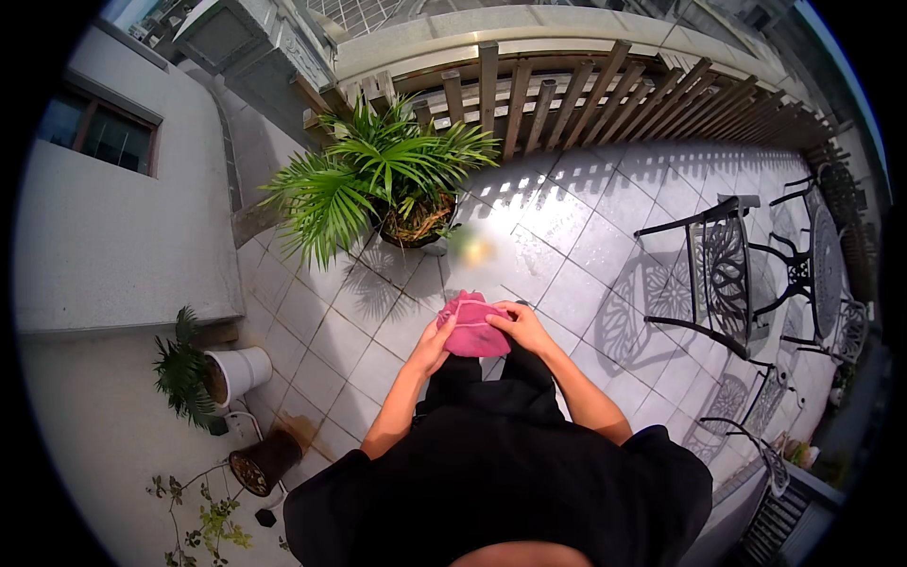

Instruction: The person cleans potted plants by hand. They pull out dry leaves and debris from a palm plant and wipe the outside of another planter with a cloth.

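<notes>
A pink cloth (477,333), bunched and folded with a pale seam or edge line across it, is held in front of my body at about waist height. My left hand (432,346) grips its left side, thumb on top. On the right side my right hand (522,327) pinches it, the thumb laid across the upper face and the fingers partly hidden behind. A darker patch shows on the fabric near the right thumb. What the cloth's underside looks like is hidden.
Ahead stands a potted palm (411,213) before a wooden slat fence (539,109). White (241,373) and brown (266,463) plant pots line the left wall. Black metal chairs (720,274) and a round table (827,274) stand right on the tiled floor (350,373).
</notes>
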The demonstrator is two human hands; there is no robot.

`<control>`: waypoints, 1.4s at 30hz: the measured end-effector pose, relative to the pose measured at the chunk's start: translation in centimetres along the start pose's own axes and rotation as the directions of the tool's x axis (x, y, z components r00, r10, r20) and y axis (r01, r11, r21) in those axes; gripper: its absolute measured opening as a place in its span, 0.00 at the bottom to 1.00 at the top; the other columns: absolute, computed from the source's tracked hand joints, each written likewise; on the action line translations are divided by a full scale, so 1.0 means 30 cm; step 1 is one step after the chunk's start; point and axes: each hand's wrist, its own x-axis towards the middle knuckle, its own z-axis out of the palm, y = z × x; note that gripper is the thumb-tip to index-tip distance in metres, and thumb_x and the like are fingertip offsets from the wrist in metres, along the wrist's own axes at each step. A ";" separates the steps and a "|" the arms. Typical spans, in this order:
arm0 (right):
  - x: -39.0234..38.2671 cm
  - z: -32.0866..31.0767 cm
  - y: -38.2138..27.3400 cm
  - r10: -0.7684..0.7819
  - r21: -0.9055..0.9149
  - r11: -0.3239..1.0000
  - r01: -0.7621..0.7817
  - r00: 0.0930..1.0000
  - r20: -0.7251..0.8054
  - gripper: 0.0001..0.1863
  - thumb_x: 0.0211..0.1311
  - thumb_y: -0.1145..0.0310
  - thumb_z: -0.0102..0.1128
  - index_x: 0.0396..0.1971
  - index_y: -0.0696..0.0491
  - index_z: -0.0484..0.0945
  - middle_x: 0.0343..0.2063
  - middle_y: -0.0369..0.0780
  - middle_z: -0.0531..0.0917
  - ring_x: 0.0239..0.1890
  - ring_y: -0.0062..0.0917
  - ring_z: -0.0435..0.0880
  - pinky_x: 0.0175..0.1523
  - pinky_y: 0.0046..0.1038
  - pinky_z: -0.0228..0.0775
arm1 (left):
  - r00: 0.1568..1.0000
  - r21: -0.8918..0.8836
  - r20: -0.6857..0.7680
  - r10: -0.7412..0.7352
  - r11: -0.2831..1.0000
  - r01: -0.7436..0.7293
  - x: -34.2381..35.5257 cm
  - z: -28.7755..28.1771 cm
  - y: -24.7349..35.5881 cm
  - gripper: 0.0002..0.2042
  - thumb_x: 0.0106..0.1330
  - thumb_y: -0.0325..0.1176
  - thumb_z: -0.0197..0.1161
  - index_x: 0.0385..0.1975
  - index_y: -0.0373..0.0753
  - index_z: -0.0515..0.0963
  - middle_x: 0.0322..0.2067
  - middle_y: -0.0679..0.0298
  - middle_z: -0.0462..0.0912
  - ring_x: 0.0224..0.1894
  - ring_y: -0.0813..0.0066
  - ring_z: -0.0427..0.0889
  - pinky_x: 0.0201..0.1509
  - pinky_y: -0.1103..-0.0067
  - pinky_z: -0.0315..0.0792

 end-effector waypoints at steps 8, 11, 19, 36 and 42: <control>-0.364 0.088 -0.107 -0.105 -0.185 0.979 0.079 0.985 -0.135 0.19 0.57 0.64 0.61 0.45 0.57 0.74 0.35 0.34 0.78 0.37 0.15 0.71 0.42 0.20 0.65 | 0.963 0.639 0.264 0.053 0.738 -0.215 0.055 0.139 -0.001 0.18 0.69 0.39 0.50 0.51 0.32 0.66 0.46 0.63 0.74 0.47 0.80 0.71 0.53 0.81 0.65; -0.520 0.157 -0.129 -0.316 -0.434 0.890 0.140 0.876 -0.365 0.14 0.58 0.61 0.59 0.32 0.58 0.75 0.24 0.39 0.74 0.26 0.19 0.67 0.33 0.23 0.61 | 0.922 0.592 0.388 0.014 0.762 -0.261 0.029 0.263 -0.044 0.17 0.68 0.39 0.50 0.50 0.33 0.68 0.44 0.64 0.74 0.46 0.81 0.71 0.51 0.81 0.65; -0.962 0.298 0.036 -0.610 -0.624 0.777 0.084 0.345 -0.714 0.14 0.60 0.67 0.55 0.22 0.59 0.65 0.21 0.39 0.64 0.25 0.27 0.64 0.33 0.27 0.59 | 0.589 0.905 0.390 -0.708 0.174 -0.389 -0.064 0.456 -0.120 0.25 0.69 0.50 0.41 0.40 0.29 0.74 0.29 0.61 0.79 0.33 0.74 0.76 0.42 0.78 0.69; -1.565 0.696 0.428 0.174 -0.453 0.600 0.660 -0.660 -0.731 0.11 0.63 0.66 0.52 0.39 0.59 0.73 0.32 0.34 0.78 0.34 0.12 0.75 0.40 0.18 0.68 | -0.508 -0.035 0.662 -0.552 0.654 -0.756 -0.787 1.002 -0.734 0.18 0.52 0.22 0.56 0.46 0.36 0.73 0.37 0.54 0.78 0.35 0.60 0.78 0.40 0.72 0.70; -1.732 0.768 0.460 0.265 -0.438 0.616 0.655 -0.696 -0.668 0.11 0.63 0.67 0.53 0.39 0.59 0.73 0.33 0.35 0.79 0.35 0.14 0.76 0.40 0.18 0.68 | -0.634 -0.138 0.597 -0.492 0.715 -0.685 -0.926 1.105 -0.864 0.17 0.53 0.22 0.54 0.46 0.36 0.72 0.38 0.55 0.79 0.38 0.53 0.77 0.41 0.69 0.71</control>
